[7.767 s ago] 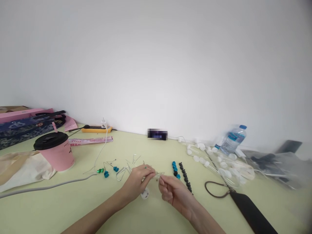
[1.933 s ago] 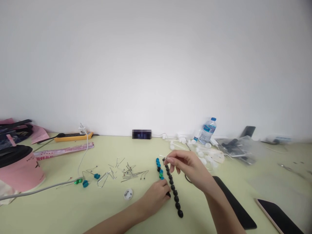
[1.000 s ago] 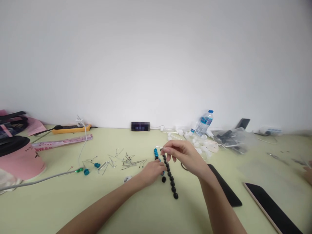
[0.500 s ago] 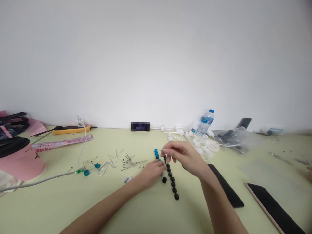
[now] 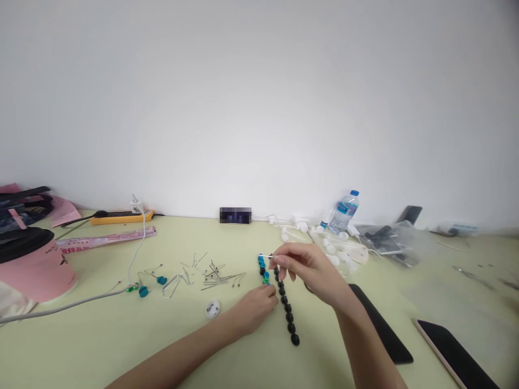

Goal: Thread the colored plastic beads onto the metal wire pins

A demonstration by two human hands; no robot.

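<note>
My right hand (image 5: 308, 270) hovers above the table, its thumb and fingers pinched on a thin metal pin (image 5: 265, 256) that sticks out to the left. My left hand (image 5: 255, 308) rests on the table just below it, fingers curled at the near end of a short row of blue beads (image 5: 263, 268). What those fingers hold, if anything, is hidden. A longer row of black beads (image 5: 287, 310) runs toward me beside my left hand. A pile of loose metal pins (image 5: 214, 276) lies to the left.
A small white disc (image 5: 212, 308), blue and green beaded pins (image 5: 141, 286) and a white cable (image 5: 81, 305) lie left. A pink lidded cup (image 5: 30, 265) stands far left. White-capped tubes (image 5: 336, 248), a water bottle (image 5: 343, 212), a black case (image 5: 381, 324) and a phone (image 5: 458, 351) are right.
The loose black bead that lay beside my left hand no longer shows, and that hand has drawn a little toward me. My right hand keeps its pinch on the pin.
</note>
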